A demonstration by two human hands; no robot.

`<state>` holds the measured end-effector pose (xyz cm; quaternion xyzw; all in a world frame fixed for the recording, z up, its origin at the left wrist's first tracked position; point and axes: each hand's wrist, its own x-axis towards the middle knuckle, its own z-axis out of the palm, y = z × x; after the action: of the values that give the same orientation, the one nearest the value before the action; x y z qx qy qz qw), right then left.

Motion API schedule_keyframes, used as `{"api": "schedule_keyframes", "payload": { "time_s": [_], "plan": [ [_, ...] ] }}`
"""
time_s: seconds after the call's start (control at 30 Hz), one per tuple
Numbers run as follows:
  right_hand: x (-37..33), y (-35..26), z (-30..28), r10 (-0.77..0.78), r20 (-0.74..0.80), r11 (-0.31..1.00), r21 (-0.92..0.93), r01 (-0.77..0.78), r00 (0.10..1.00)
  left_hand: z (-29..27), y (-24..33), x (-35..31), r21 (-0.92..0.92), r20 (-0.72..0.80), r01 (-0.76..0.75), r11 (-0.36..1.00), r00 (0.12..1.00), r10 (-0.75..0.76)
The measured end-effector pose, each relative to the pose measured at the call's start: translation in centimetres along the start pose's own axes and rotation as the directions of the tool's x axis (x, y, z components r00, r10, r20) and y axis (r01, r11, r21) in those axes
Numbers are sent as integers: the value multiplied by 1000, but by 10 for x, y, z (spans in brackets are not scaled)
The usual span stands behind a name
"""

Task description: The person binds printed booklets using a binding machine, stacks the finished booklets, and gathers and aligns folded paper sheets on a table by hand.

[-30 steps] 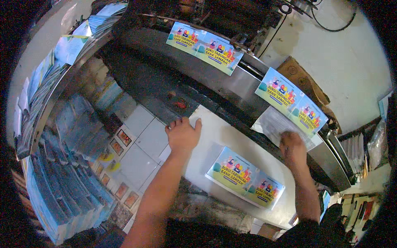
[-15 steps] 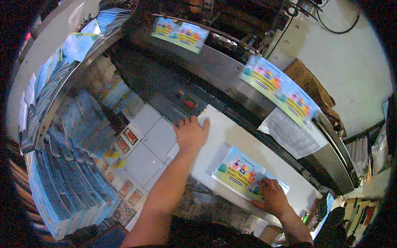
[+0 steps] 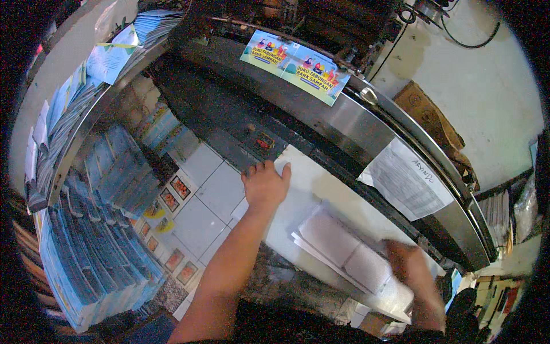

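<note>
My left hand (image 3: 265,182) lies with spread fingers on the far left corner of a long white board (image 3: 306,169). Nothing is in it. Toward the near right part of the board lies an open booklet (image 3: 344,246), its pale inner pages facing up and smeared by motion. Beside the right end of those pages is my right hand (image 3: 408,262), too blurred to show its fingers or any grip. Beyond the board, a colourful printed cover sheet (image 3: 295,67) with two matching pictures side by side sits on the curved metal rail (image 3: 344,123) of a machine.
A printed paper (image 3: 405,179) hangs on the metal rail at the right. At the left, tall stacks of blue-edged booklets (image 3: 103,258) stand near a tiled surface (image 3: 200,200). Folded sheets (image 3: 109,63) fill a curved tray, and brown cardboard (image 3: 429,114) lies behind the rail.
The booklet, closed with its cover up before, now lies open. My right hand has shifted right. Cover sheets on the rail changed position; one shows where two did. My left hand stays put.
</note>
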<state>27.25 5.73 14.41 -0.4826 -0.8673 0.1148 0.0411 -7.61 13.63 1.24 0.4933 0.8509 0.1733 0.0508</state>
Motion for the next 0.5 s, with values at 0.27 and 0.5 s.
{"api": "schedule_keyframes", "payload": {
  "time_s": [0.27, 0.5],
  "plan": [
    [90, 71, -146, -142, -731, 862, -422, -280, 667, -7, 9, -1, 56, 69, 3, 998, 998, -7],
    [109, 91, -43, -251, -420, 823, -567, -36, 872, -3, 8, -1, 49, 2, 3, 999, 1000, -3]
  ]
}}
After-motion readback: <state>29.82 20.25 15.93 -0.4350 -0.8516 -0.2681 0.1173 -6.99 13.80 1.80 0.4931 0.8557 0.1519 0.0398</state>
